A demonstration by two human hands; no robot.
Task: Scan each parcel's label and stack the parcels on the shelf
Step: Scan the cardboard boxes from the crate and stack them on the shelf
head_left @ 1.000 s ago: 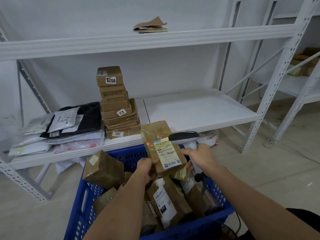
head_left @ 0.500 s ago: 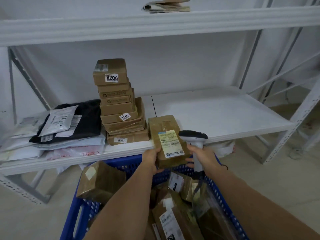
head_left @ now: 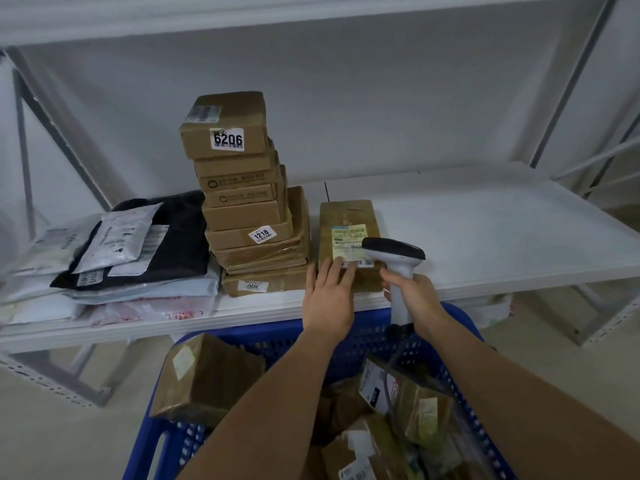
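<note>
On the white shelf [head_left: 485, 233], just right of the tall stack of boxes [head_left: 247, 202], lies a flat brown parcel [head_left: 349, 237] with its yellow label [head_left: 349, 247] facing up. The left hand [head_left: 329, 296] rests on the parcel's near end with its fingers straight, flat across the lower edge of the label and gripping nothing. The right hand [head_left: 415, 296] is curled round the handle of the scanner [head_left: 394, 258], whose dark head hangs over the parcel's right edge. The placing looks nearly finished, with a slide deeper or a release seemingly all that remains. The parcel's near end sits close to the shelf's front lip, so a careless withdrawal of the hand could drag it back toward the blue basket [head_left: 242, 341] below, where more parcels wait. A push to the left could nudge the stack, which is narrow near the top and looks easy to topple, especially the box marked 6206 [head_left: 227, 124]. The scanner's cable trails down into the basket and might snag on the packages there.
</note>
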